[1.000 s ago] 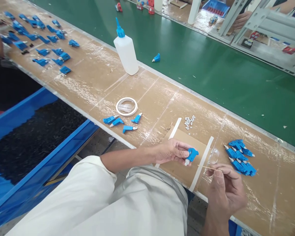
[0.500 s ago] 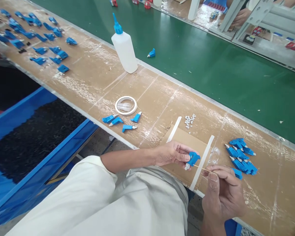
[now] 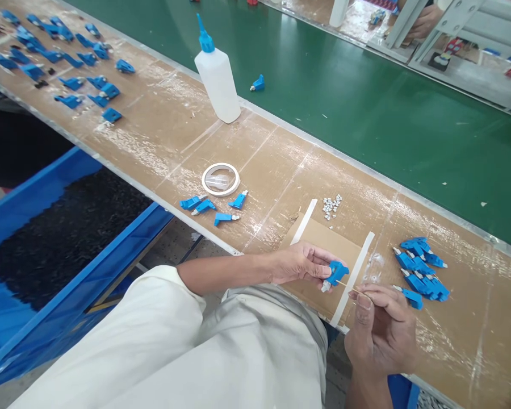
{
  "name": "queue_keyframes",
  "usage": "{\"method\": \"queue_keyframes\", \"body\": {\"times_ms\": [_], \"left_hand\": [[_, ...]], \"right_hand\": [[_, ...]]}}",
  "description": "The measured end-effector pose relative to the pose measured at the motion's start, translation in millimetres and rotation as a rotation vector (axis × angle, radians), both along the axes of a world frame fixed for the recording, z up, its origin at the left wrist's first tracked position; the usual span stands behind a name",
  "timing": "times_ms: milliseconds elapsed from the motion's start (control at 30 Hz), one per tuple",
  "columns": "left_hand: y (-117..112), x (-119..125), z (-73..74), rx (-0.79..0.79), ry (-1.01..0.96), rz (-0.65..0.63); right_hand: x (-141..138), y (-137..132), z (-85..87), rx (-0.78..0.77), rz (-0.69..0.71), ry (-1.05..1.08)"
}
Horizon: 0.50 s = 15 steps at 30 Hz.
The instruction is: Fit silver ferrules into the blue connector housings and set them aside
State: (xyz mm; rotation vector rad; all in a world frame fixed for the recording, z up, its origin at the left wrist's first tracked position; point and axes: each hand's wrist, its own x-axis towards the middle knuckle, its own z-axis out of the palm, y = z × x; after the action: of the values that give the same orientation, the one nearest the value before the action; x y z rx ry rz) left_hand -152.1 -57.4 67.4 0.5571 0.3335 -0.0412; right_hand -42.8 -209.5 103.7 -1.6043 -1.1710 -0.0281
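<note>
In my left hand [image 3: 305, 263] is a small blue plastic part [image 3: 338, 273] with a pale tip, pinched between thumb and fingers above a cardboard sheet [image 3: 330, 241]. My right hand [image 3: 383, 329] pinches a thin wooden stick [image 3: 351, 289], whose far end points at the blue part; whether it touches cannot be made out. A pile of similar blue parts [image 3: 419, 267] lies beyond my right hand. Small whitish pieces [image 3: 332, 207] are heaped just past the cardboard, which has white tape strips [image 3: 352, 278] along two sides.
Left of my hands lie several blue parts [image 3: 222, 218] and a tape roll [image 3: 220, 179]. A bottle with a blue nozzle [image 3: 218, 85] stands by the green belt [image 3: 344, 108]. Many blue parts [image 3: 70, 101] cover the far left. A blue bin [image 3: 68, 238] of black pieces sits below the edge.
My right hand and the stick have shifted slightly left, nearer the blue part. On the green belt, the lone blue part has moved a little leftward. The view has shifted slightly.
</note>
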Motion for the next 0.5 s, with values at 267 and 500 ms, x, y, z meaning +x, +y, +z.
{"method": "queue_keyframes", "body": {"times_ms": [267,500], "left_hand": [[-0.3,1.0,-1.2,-0.016,-0.001,-0.003],[3.4,-1.6,-7.0,-0.055,-0.055,-0.030]], "right_hand": [[1.2,-2.2,-0.5,-0.018,0.012,-0.053],[-2.5,3.9,9.2,0.107,-0.066,0.175]]}}
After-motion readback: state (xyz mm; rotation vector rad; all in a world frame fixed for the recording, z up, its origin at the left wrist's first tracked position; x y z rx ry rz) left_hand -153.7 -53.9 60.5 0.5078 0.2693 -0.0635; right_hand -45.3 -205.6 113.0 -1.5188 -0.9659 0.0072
